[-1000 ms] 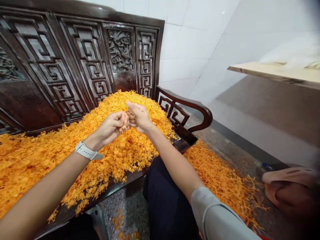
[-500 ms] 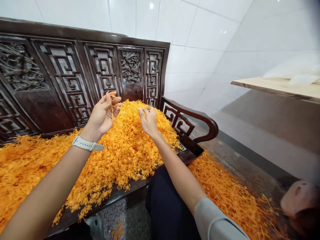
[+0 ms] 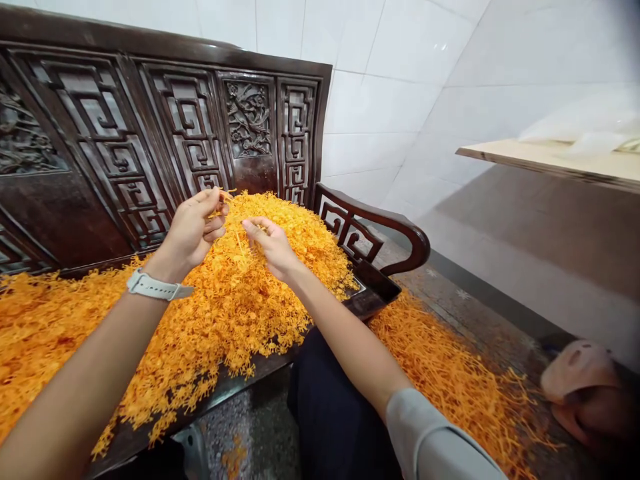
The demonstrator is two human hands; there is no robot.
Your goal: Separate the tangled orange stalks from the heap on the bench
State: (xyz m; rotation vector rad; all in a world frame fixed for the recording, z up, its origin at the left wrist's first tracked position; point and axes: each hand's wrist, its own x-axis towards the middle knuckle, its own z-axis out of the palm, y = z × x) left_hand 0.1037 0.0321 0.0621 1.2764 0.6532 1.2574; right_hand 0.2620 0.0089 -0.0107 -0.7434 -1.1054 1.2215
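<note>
A big heap of small orange plastic pieces [image 3: 235,300] covers the seat of a dark carved wooden bench [image 3: 120,147]. My left hand [image 3: 193,227], with a white watch on the wrist, is raised above the heap and pinches a thin orange strip between thumb and fingers. My right hand [image 3: 270,247] is close beside it, fingers curled around the lower end of the same orange strip [image 3: 239,239]. Both hands hover just over the top of the pile.
More orange strips [image 3: 450,380] lie in a heap on the floor to the right of the bench armrest [image 3: 380,227]. A pink slipper [image 3: 580,380] sits at the far right. A pale wooden board [image 3: 550,163] juts from the tiled wall.
My hands parted and the left rose with an orange piece, then the right came back to it; now both hold the strip lower, nearer the heap.
</note>
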